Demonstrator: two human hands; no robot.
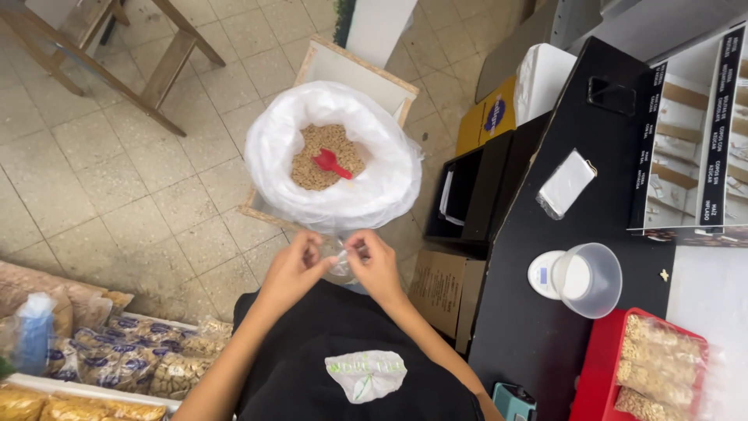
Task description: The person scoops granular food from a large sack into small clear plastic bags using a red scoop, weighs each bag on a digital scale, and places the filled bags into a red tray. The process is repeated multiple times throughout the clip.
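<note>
Small bulk-food shop, packing corner. Evidence: large white plastic sack of tan grain [331, 156] with red plastic scoop [330, 162] on tiled floor [117, 179]; black desk [592, 195] right, carrying small white digital scale with clear plastic cup [580, 278]; red tray of filled clear grain bags [647, 366]; near-left shelf of bagged nuts and cereals [117, 362].

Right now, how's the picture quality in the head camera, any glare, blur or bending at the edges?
Head view: even, soft light with faint shadows; the white sack is bright and nearly washed out along its rim; the clear bag between the left hand and right hand is slightly blurred; straight lines of the shelf and floor tiles lean outward, a wide-angle effect.
</note>
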